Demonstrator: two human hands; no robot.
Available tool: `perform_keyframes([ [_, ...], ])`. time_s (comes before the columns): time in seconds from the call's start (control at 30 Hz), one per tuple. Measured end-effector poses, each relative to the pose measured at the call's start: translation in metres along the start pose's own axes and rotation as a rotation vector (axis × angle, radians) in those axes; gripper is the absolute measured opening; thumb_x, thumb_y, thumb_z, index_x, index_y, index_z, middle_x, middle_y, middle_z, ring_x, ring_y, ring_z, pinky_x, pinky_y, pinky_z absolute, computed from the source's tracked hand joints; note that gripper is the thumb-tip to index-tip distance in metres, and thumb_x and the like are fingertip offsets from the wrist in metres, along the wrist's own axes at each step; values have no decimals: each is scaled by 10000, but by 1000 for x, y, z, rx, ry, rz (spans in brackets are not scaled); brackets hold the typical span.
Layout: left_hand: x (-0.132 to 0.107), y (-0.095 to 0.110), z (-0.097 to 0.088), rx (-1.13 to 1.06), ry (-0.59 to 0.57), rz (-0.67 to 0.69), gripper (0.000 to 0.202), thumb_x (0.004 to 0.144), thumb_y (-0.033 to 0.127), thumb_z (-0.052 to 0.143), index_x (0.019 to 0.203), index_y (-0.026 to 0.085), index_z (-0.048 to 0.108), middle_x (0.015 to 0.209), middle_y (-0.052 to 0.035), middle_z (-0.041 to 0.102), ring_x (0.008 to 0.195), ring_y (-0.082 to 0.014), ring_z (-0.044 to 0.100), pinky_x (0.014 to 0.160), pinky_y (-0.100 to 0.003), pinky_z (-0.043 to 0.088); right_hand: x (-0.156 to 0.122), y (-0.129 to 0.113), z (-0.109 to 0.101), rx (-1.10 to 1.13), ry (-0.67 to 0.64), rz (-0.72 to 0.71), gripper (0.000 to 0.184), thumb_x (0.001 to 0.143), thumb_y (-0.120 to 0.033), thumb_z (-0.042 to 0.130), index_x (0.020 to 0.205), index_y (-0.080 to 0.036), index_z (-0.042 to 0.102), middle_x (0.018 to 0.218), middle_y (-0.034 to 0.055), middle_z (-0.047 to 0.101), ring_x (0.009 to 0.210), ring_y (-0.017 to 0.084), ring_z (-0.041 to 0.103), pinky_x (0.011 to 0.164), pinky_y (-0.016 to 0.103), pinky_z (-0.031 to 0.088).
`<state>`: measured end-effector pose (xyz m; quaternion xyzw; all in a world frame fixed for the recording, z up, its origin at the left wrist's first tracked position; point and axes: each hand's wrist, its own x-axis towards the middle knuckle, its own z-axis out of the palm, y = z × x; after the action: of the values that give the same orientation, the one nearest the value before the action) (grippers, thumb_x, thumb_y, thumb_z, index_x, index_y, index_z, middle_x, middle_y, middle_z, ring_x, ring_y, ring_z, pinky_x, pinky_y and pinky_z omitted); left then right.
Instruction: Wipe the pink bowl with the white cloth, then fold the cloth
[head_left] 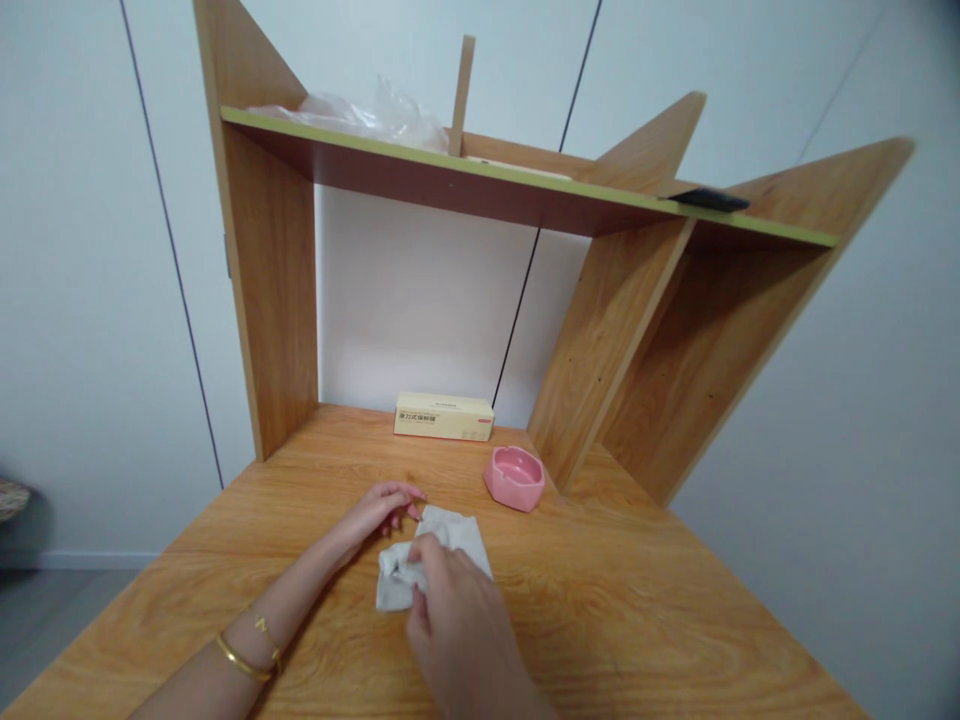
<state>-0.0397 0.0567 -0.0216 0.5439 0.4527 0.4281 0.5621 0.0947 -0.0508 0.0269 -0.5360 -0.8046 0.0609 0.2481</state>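
Note:
A pale grey-white cloth lies partly spread and partly bunched on the wooden desk. My right hand is over it, with thumb and fingers closed on a crumpled, rolled-looking part at its left side. That hand hides much of the cloth's lower right. My left hand rests on the desk by the cloth's upper left corner, its fingers loosely bent and apart, holding nothing. A pink angular ashtray stands beyond the cloth to the right, apart from both hands.
A cream-coloured box with printed lettering sits at the back of the desk. Wooden uprights carry a shelf above. On the shelf lie a clear plastic bag and a dark flat object.

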Motion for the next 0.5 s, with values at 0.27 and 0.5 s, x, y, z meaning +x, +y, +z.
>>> perform_keyframes([
  [0.27,2,-3,3,71,3,25,279,651,317,504,826,133,619,614,-12,619,387,-58,398,374,-173,233,-1,93,-66,609,323,283,337,649,-300,496,968,-208,439,548,-57,434,466,116,443,442,227,332],
  [0.5,1,-2,11,196,13,118,211,678,277,462,755,144,607,610,-17,616,594,-139,555,514,-215,370,-49,193,-65,727,199,640,462,558,-380,606,949,-207,432,442,-87,423,410,122,435,393,225,344],
])
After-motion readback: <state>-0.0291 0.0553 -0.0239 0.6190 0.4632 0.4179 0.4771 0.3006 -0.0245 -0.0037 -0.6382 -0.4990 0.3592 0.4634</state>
